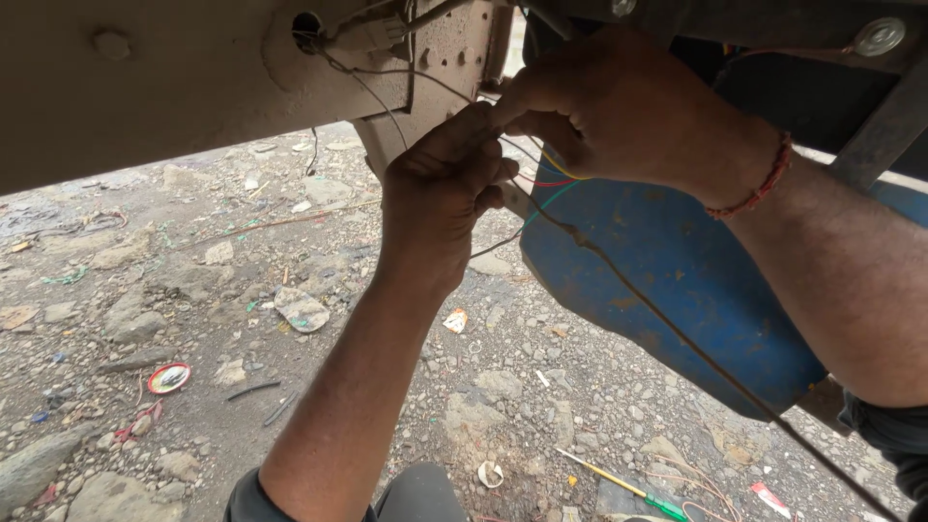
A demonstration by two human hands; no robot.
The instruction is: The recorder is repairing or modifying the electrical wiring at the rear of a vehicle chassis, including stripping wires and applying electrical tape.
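My left hand (440, 188) is raised under a rusty cream metal vehicle frame (174, 87), its fingers pinched on thin wires (556, 179) coloured red, yellow, green and black. My right hand (609, 101), with a red thread band at the wrist, meets it from the right and pinches the same bundle of wires at the fingertips. A thin black wire (677, 333) runs from the hands down to the lower right. More wires lead up to a white connector (372, 34) by a hole in the frame.
A blue metal panel (677, 280) hangs behind the hands on the right. Below is rough stony ground (193, 290) littered with scraps, a round red lid (169, 377) and a yellow-and-green screwdriver (628, 486). A dark steel bracket (884, 126) crosses the upper right.
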